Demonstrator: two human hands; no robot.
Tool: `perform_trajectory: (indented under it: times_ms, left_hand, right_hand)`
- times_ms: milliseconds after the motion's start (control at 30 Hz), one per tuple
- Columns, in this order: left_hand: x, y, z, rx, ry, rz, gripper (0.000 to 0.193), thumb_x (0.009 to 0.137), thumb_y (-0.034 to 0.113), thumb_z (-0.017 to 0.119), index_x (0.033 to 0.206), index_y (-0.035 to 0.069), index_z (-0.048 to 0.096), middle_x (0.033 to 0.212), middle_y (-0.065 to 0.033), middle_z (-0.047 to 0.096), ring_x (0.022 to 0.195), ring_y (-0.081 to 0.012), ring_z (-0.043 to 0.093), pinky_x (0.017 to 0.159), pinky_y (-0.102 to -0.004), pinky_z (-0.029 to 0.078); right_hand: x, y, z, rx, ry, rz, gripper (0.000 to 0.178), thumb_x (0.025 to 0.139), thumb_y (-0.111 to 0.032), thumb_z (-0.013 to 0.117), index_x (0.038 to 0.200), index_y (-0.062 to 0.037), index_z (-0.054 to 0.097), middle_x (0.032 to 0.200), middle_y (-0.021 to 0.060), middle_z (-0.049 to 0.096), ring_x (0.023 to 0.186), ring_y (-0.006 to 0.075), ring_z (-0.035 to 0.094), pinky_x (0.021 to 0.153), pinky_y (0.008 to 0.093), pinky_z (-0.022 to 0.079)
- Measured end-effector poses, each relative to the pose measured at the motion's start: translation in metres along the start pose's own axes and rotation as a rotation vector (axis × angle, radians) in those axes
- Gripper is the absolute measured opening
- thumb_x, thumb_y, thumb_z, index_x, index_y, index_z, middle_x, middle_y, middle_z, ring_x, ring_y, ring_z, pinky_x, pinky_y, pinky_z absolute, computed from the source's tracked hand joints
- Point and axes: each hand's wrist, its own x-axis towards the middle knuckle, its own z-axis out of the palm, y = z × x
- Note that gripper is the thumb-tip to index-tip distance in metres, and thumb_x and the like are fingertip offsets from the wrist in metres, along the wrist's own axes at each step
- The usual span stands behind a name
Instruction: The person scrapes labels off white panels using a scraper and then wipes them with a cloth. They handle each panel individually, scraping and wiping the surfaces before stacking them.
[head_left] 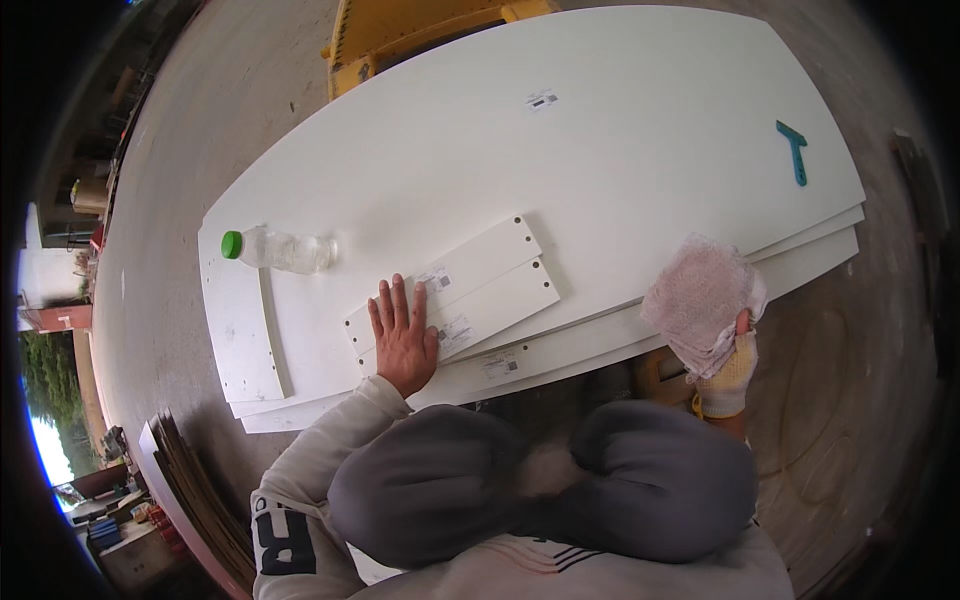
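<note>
Your bare left hand (pixel 403 345) rests, fingers spread and gripping nothing, on the left half of 2 narrow white rectangular boards (pixel 480 262) atop a stack of large white panels (pixel 620 150). The boards' long axis slants away toward your right. Your right hand (pixel 730 375), in an off-white knit glove, clasps a folded pale-pink cloth (pixel 703 295), well apart to their right, by the stack's near edge.
</note>
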Motion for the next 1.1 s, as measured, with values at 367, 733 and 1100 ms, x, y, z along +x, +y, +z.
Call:
perform_trajectory:
  times_ms: [367,733,1100]
  left_hand:
    - [0.041,0.024,-0.003,-0.119,0.106,-0.012,0.079,0.097,0.035,0.063,0.166,0.012,0.031,0.174,-0.0226,0.017,0.161,-0.0459,0.009,0.128,-0.0654,0.002]
    - [0.046,0.059,0.003,-0.204,0.167,-0.070,0.079,0.097,0.043,0.063,0.165,0.014,0.034,0.174,-0.0212,0.018,0.162,-0.0446,0.009,0.127,-0.0679,0.001]
    - [0.052,0.101,0.012,-0.346,0.213,0.206,0.073,0.097,0.040,0.064,0.159,0.008,0.043,0.170,-0.0196,0.031,0.161,-0.0372,0.020,0.128,-0.0636,0.012]
  right_hand:
    - [0.046,-0.016,0.065,-0.283,0.108,-0.085,0.057,0.110,-0.039,0.050,0.160,-0.0120,0.040,0.160,0.0139,0.047,0.143,0.0390,0.051,0.114,0.0591,0.048]
    - [0.079,-0.037,0.111,-0.424,-0.033,0.118,0.055,0.109,-0.042,0.055,0.154,-0.0111,0.048,0.154,0.0118,0.055,0.136,0.0339,0.058,0.113,0.0531,0.050]
    - [0.103,0.021,0.177,-0.563,-0.004,0.204,0.053,0.110,-0.038,0.054,0.154,-0.0095,0.048,0.154,0.0127,0.054,0.138,0.0323,0.057,0.114,0.0520,0.050]
